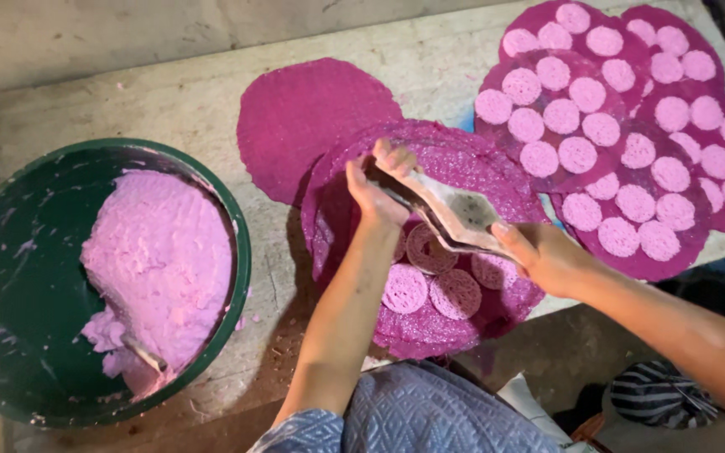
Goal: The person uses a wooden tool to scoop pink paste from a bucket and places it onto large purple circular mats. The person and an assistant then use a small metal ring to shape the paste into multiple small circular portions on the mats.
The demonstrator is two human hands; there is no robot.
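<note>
both hands grip a flat metal mould (455, 214) over the magenta mat (463, 172): left hand (379, 197) clamped on its far end, right hand (539, 252) pinching the near end (pink discs (430, 281) beneath). green bowl (10, 277) of pink dough (161, 260) sits left.

A small home food workshop: a rough, stained table (430, 59) (bare concrete floor below), a big green dough basin (10, 277), purple drying mats (312, 109) beyond the fingers.

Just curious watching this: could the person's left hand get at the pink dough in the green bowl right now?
Probably not at once: the left hand is gripping the metal mould. Otherwise nothing lies between it and the pink dough in the green bowl.
</note>
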